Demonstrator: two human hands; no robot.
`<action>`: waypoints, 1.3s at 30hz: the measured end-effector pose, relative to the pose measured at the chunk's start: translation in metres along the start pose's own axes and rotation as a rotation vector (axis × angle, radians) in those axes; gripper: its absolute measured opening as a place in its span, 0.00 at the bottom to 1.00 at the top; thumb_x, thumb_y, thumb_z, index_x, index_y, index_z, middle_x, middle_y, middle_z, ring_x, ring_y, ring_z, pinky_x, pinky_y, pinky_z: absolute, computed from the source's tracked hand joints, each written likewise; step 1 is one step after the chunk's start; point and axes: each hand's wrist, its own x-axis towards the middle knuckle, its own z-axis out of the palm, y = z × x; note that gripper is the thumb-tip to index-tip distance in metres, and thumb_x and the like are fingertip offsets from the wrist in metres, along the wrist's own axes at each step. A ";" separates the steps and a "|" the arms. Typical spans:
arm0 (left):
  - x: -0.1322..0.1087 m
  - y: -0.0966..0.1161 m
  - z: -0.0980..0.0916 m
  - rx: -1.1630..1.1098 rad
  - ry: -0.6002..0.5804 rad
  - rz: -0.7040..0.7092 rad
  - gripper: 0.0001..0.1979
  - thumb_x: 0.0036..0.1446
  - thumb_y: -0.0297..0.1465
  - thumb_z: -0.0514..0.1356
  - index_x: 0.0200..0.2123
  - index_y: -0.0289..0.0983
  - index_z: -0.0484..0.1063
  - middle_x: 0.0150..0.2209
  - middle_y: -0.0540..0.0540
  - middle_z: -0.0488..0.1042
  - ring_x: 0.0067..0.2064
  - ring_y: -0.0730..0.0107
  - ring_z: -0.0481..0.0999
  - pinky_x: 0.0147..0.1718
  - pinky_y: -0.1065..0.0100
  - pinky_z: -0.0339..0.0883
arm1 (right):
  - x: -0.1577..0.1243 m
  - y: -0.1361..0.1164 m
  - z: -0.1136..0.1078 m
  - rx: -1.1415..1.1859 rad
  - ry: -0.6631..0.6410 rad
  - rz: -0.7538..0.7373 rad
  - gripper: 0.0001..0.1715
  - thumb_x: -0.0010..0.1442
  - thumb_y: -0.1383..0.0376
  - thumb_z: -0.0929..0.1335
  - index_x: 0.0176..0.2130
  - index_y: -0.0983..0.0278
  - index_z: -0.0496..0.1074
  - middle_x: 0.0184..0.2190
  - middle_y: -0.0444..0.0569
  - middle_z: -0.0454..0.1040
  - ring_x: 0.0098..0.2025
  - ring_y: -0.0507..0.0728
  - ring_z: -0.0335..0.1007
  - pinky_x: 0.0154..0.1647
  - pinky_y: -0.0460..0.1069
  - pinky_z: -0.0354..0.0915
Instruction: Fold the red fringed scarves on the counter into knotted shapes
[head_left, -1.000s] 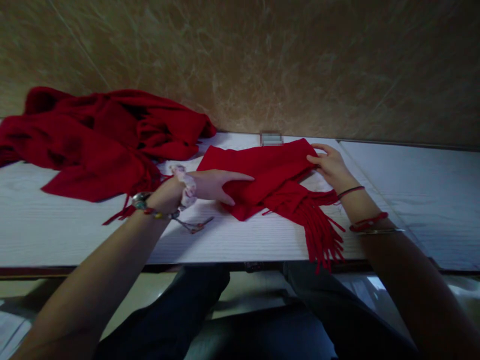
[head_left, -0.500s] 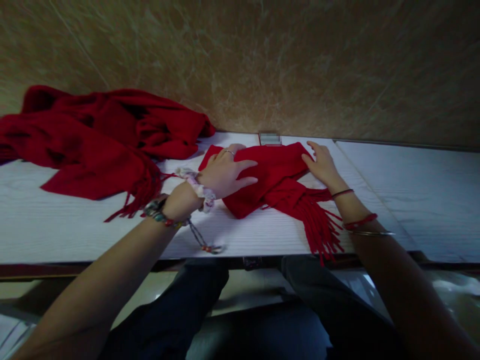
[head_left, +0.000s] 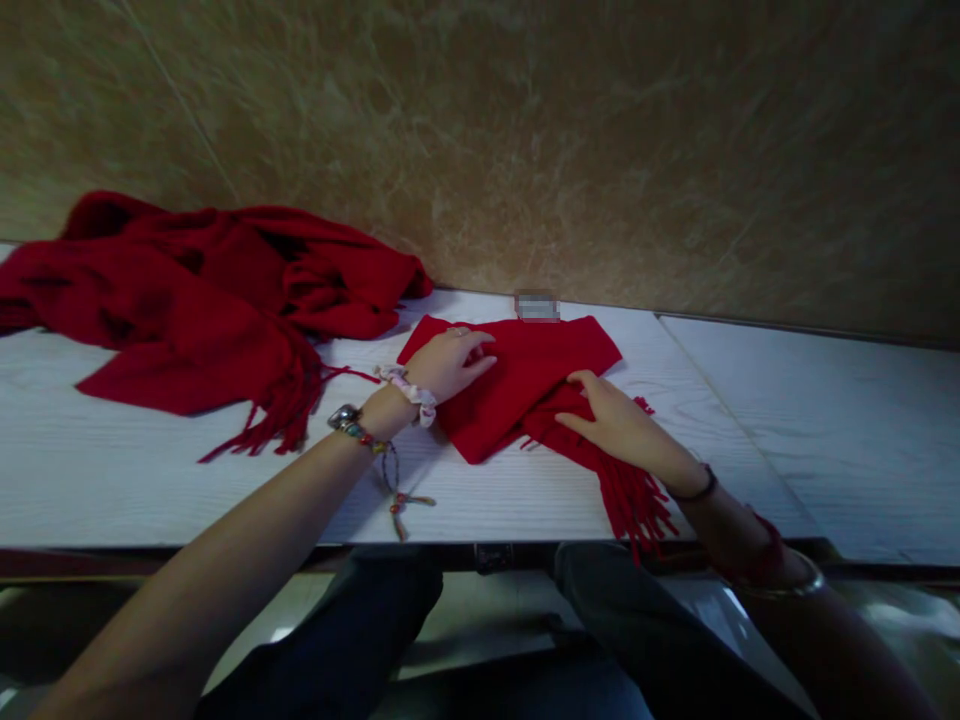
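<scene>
A folded red scarf (head_left: 536, 350) lies on the white wood-grain table, its fringed end (head_left: 634, 500) trailing toward the front edge at the right. Resting on the scarf's left part is my left hand (head_left: 450, 362), its fingers loosely curved and apart, with no cloth gripped. Over the crossed, fringed end is my right hand (head_left: 619, 420), thumb and fingers spread. Its fingertips are at the fold where the fringed end meets the wider panel. Some of the fringe is hidden beneath the right hand.
Further left, a rumpled heap of red fringed cloth (head_left: 202, 300) sits against the brown marbled wall (head_left: 480, 150). A small blurred grey patch (head_left: 538, 306) shows behind the scarf. The white table (head_left: 847, 420) extends right past a seam. My legs are below its front edge.
My right hand has moved from the scarf's far right corner down and left onto its fringed end. The left hand stays on the scarf, its fingers more curled.
</scene>
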 end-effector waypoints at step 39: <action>0.009 -0.010 -0.003 -0.183 0.016 -0.323 0.28 0.52 0.36 0.59 0.55 0.32 0.60 0.51 0.37 0.65 0.51 0.58 0.66 0.48 0.62 0.60 | -0.001 0.069 -0.058 -0.018 -0.111 0.254 0.27 0.52 0.55 0.64 0.49 0.65 0.66 0.38 0.53 0.74 0.39 0.59 0.71 0.42 0.53 0.66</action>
